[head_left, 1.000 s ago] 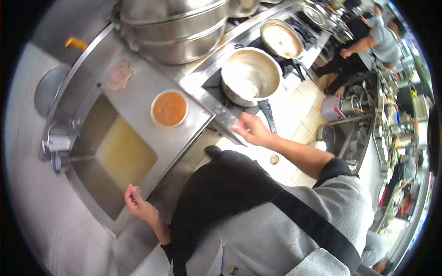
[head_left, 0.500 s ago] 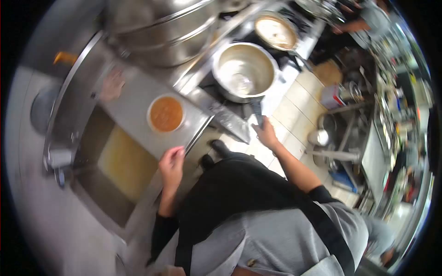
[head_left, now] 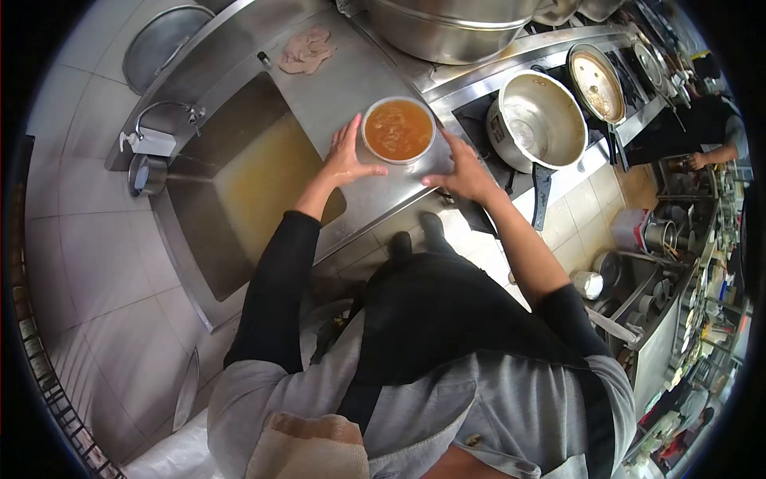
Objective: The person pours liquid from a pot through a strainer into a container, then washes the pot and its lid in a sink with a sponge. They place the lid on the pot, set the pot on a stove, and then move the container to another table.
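Note:
A round tub of orange-brown soup [head_left: 398, 130] stands on the steel counter [head_left: 307, 100] between my two hands. To its left, my left hand [head_left: 349, 158] is open, fingertips right at the rim and thumb stretched out below. My right hand [head_left: 467, 174] is open on the other side, its fingers spread and the index finger pointing towards the tub. Just right of that hand, a deep metal pot [head_left: 542, 120] rests on the stove, with its black handle [head_left: 542, 195] pointing towards me.
A sink [head_left: 179, 199] holding cloudy yellowish water lies on the left, with a crumpled cloth [head_left: 306, 50] beyond it. A large steel pot [head_left: 455, 28] stands at the back. Further right are a pan [head_left: 597, 84] and another person [head_left: 710, 132].
My right hand has let go of the pot's handle and moved left to the tub. My left hand has come up beside the tub and spread its fingers. The view has turned.

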Motion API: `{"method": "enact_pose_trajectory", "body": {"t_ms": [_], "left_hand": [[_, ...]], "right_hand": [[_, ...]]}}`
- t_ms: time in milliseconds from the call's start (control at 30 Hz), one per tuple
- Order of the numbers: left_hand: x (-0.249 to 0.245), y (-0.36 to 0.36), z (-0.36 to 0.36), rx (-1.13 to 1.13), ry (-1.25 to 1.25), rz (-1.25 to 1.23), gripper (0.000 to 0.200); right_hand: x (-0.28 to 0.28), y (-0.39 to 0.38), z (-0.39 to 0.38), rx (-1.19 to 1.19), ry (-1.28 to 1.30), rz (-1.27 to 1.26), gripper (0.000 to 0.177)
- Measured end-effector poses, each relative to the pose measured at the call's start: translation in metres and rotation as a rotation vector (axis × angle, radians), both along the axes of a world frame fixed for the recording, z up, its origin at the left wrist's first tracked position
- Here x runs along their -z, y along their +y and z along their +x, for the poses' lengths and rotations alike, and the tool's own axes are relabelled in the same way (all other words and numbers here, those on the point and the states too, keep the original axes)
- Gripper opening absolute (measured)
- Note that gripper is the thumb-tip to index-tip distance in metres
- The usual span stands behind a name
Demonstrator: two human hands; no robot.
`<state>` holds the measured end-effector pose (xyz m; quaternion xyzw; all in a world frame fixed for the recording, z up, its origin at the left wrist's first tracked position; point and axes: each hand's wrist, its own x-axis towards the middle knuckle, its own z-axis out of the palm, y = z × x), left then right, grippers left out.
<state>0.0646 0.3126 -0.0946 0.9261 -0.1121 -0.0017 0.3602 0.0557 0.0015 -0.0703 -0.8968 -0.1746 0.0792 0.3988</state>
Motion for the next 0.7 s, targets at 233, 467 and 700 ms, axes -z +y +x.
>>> {"method": "enact_pose_trajectory", "body": {"t_ms": [233,467,700], "left_hand": [[0.000,-0.012,0.027,0.156,0.129,-0.255,0.137],[0.008,-0.014,0.027,0.174,0.117,-0.405,0.134],[-0.043,-0.030,0.018,0.317,0.048,-0.519,0.116]], "right_hand": [[0.008,0.028,0.051,-0.123,0.166,0.250,0.123],[-0.004,0.027,0.044,-0.070,0.169,0.191,0.120],[-0.036,0.013,0.024,-0.057,0.107,0.218,0.111]]}}
